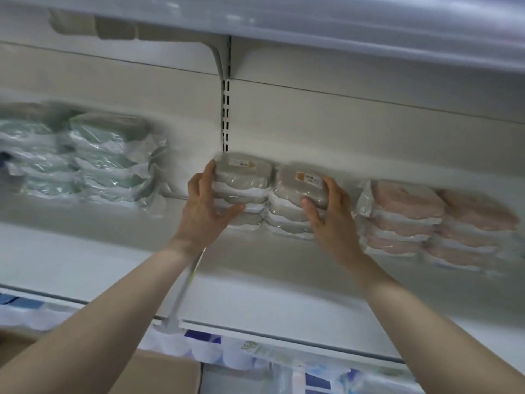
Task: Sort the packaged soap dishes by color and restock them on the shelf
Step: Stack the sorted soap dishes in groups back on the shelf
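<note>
Two stacks of grey packaged soap dishes stand side by side at the back of the white shelf (99, 263). My left hand (206, 206) grips the left grey stack (241, 180), thumb at its front and fingers round its left side. My right hand (331, 214) grips the right grey stack (298, 186), thumb on the front and fingers over the top dish's right edge. Green packaged dishes (108, 157) are stacked to the left. Pink packaged dishes (426, 217) are stacked to the right. The picture is blurred by motion.
An upper shelf (369, 32) overhangs close above. A slotted upright (225, 115) runs down the back panel behind the grey stacks. Below the shelf edge hang blue-and-white packaged goods (255, 356). A cardboard box (159, 373) is at the bottom left.
</note>
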{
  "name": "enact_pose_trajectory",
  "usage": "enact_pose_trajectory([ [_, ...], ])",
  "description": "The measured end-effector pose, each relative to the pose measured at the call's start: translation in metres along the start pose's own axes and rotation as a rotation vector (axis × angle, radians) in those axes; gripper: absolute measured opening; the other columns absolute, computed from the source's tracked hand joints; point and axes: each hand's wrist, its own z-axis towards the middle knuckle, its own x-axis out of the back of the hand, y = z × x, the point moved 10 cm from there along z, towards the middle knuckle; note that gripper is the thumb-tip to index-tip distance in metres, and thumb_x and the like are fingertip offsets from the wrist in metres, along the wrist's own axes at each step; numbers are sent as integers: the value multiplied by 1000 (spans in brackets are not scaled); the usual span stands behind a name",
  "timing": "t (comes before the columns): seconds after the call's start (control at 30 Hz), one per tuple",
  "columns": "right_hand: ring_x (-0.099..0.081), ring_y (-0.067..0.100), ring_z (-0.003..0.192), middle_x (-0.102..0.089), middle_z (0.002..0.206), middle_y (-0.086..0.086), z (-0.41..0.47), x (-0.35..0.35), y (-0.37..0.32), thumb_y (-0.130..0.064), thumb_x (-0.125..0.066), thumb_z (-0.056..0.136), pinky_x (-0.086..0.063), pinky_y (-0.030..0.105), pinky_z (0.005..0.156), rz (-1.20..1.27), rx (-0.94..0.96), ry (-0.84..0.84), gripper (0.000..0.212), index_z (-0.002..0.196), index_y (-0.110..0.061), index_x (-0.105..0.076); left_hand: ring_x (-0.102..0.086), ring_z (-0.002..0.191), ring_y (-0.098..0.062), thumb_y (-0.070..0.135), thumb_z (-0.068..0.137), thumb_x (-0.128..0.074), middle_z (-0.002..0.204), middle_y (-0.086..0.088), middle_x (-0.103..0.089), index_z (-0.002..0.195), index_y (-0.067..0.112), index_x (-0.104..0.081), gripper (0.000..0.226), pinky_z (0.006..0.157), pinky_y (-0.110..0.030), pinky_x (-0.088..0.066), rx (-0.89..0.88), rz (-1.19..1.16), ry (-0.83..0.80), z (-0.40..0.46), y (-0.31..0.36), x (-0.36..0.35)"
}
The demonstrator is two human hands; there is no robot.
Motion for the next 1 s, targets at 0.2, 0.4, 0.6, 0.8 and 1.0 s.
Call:
enact_pose_trajectory([
  [0.2, -40, 39, 132, -34, 148, 16, -2, -5, -24, -56, -42, 97, -45, 51, 98, -350, 173, 74, 63, 147, -20, -35, -4, 146, -45, 52, 79, -68, 160, -15, -12, 154, 26, -17, 95, 115, -60, -7, -278, 638, 82, -1, 24, 7],
  [0.4, -21, 45, 144, -30, 156, 13, -18, -29, -48, -58, -45, 96, -28, 60, 109, -703, 490, 57, 69, 153, -22, -31, -13, 147, -38, 36, 81, -73, 158, -7, -25, 154, 19, -23, 90, 118, -52, -15, -467, 667, -19, -1, 35, -22],
  [0.6, -36, 49, 131, -38, 145, 17, 8, -48, -38, -49, -60, 92, -35, 56, 107, -748, 460, 36, 72, 150, -18, -28, -19, 144, -41, 32, 79, -75, 156, -9, -27, 153, 17, -24, 91, 117, -54, -20, -477, 693, -33, 2, 33, -27],
  [0.8, -43, 47, 128, -45, 141, 14, 13, -43, -42, -51, -64, 85, -47, 55, 92, -795, 371, -47, 75, 146, -21, -32, -25, 142, -40, 34, 75, -78, 153, -8, -33, 152, 20, -24, 96, 116, -52, -23, -443, 735, -144, 5, 34, -25],
  [1.0, -37, 47, 135, -46, 143, 16, 1, -26, -59, -47, -67, 85, -36, 66, 99, -806, 401, -96, 73, 146, -18, -41, 9, 149, -29, 42, 92, -58, 163, -2, 4, 154, 24, 9, 93, 121, -46, 2, -319, 854, -231, -5, 46, 3],
])
